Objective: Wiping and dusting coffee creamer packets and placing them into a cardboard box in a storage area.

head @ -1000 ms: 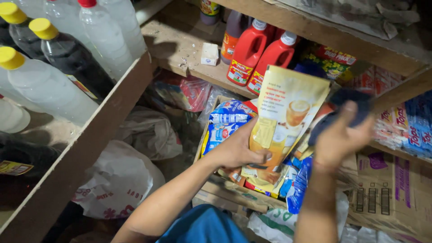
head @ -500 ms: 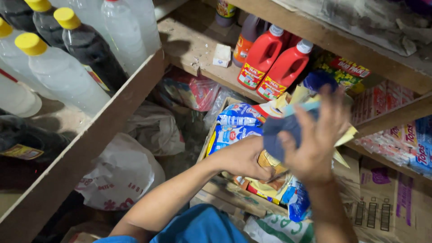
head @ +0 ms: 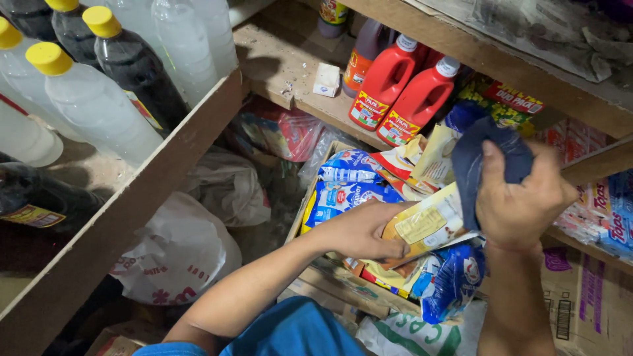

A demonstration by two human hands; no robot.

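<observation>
Steadying a yellow packet with left hand fingers clamped — right hand presses a balled blue cloth against its face.

Small shop: stocked shelves, bottles, packets.

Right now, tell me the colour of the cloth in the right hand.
Dark blue: the cloth bunched in the right hand, seen in the head view.
</observation>
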